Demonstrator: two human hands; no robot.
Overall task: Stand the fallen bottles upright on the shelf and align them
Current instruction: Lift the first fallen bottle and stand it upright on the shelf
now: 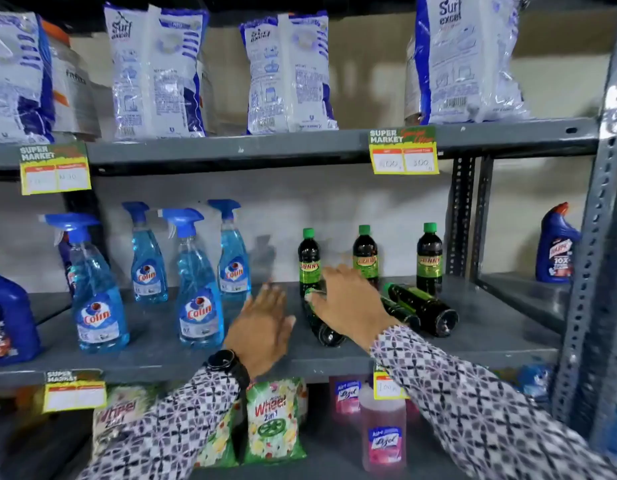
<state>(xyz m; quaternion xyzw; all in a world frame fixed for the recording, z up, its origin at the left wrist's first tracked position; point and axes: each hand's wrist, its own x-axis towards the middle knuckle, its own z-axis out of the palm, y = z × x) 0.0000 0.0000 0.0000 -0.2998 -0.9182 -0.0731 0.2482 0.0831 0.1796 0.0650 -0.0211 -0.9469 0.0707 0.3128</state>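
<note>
On the grey middle shelf [154,344], three dark Sunny bottles with green caps stand upright at the back: left [309,263], middle [365,252] and right [429,259]. In front of them three more lie on their sides. The leftmost fallen bottle [326,332] lies partly under my right hand [348,303], whose fingers are spread over it, thumb across its neck. The middle fallen bottle [402,313] is partly hidden by my wrist. The right fallen bottle [428,304] lies bare, base toward me. My left hand [262,323] hovers open just left of the fallen bottles, holding nothing.
Several blue Colin spray bottles [199,299] stand close to the left of my left hand. A blue toilet-cleaner bottle [556,247] stands beyond the right upright post [462,216]. Detergent bags [286,74] fill the shelf above; packets and a pink bottle [383,431] sit below.
</note>
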